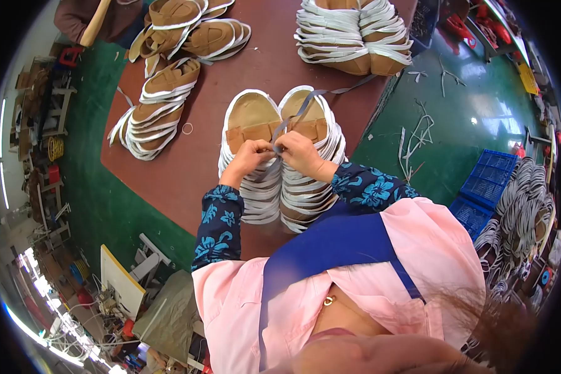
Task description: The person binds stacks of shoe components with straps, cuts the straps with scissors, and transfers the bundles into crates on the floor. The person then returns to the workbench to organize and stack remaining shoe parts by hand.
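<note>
Two tall stacks of tan shoe uppers with white edges stand side by side in front of me, the left stack (260,196) touching the right stack (306,199). A grey fabric strip (301,111) runs over the inner edges of their tops, and its loose end trails off to the upper right. My left hand (250,161) is closed in a pinch on the strip, low between the stacks. Beside it, my right hand (302,156) also pinches the strip, fingertips almost meeting those of the left. The fingers hide where the strip crosses itself, if it does.
More uppers lie on the red-brown table (230,71): a leaning pile (159,112) at left, loose ones (190,28) behind it, and a bundled stack (355,37) at the back right. Blue crates (487,181) and white scraps (414,146) are on the green floor.
</note>
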Tool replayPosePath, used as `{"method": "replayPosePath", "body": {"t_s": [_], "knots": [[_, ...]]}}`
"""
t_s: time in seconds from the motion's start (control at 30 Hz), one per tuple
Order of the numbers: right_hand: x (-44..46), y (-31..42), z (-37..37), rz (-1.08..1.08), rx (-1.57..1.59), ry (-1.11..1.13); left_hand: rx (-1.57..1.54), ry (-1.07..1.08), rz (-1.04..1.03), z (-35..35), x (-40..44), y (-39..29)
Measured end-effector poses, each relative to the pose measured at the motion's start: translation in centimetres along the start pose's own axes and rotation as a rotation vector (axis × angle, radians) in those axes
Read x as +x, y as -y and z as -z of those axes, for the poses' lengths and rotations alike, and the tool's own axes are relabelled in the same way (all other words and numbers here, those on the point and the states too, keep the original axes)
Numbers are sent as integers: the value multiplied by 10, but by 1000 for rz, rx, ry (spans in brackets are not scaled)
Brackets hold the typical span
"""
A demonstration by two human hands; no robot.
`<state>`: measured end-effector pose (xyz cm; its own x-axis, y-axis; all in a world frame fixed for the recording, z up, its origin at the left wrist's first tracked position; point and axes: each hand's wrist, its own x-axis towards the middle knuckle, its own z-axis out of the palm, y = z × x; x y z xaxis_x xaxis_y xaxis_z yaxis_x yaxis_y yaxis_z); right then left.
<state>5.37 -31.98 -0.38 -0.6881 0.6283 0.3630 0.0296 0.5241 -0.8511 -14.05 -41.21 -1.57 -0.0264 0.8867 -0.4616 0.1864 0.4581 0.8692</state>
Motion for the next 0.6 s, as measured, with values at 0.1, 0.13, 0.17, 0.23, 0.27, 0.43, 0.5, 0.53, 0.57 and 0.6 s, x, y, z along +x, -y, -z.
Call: {"method": "replayPosePath", "body": {"t_s": [0.1, 0.13, 0.17, 0.23, 0.27, 0.43, 0.5, 0.53, 0.57, 0.6], "knots": [[-6, -7, -2, 55, -28, -21, 104, 48, 22, 7, 1, -7], [-7, -13, -4, 68, -28, -28, 41, 96, 21, 9, 3, -8], [-8, -15, -7, 77, -22, -31, 25, 110, 67, 8, 0, -19], [-8, -12, -2, 46, -17, -12, 18, 134, 95, 9, 1, -18], [-9, -11, -2, 34, -16, -3, 60, 124, 87, 8, 5, -18], [-19, 7, 13, 100, 47, 66, 757, -133, -164, -12, 14, 2], [-43, 21, 35, 156, -16, 220, 657, -226, -38, -22, 13, -7], [-50, 20, 43, 112, -32, 278, 657, -222, -39, -25, 11, -2], [-51, 19, 44, 72, -57, 327, 662, -216, -52, -25, 11, 0], [-47, 21, 44, 30, 16, 283, 666, -217, -77, -26, 14, -1]]}}
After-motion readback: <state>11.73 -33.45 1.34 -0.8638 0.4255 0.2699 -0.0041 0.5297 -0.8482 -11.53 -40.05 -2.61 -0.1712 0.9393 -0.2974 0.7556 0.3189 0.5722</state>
